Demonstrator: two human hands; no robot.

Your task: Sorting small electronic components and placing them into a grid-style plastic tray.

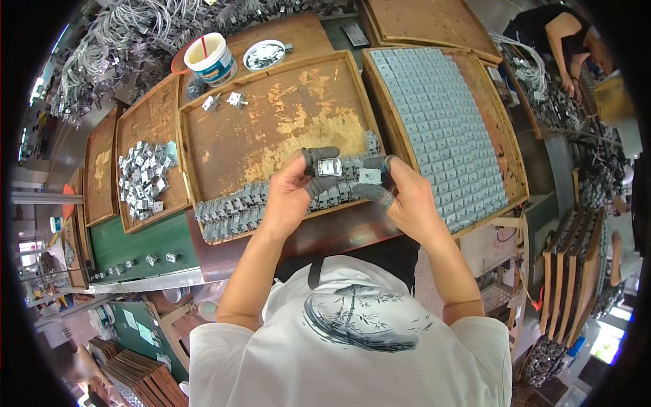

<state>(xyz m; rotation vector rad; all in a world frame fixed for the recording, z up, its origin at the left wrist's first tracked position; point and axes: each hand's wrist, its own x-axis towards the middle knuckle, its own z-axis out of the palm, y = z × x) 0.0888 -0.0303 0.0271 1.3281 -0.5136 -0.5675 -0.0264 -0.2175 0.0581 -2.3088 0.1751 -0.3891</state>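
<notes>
Left hand (290, 188), narrowed, pinches small silver part (329, 167); right hand (413, 193), narrowed too, pinches squarish grey part (370, 177).

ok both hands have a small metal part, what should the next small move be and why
Probably ease the two parts closer and line them up: the left hand pinches a small shiny part, the right hand pinches a pale square piece, and they sit side by side with a gap between them.
</notes>
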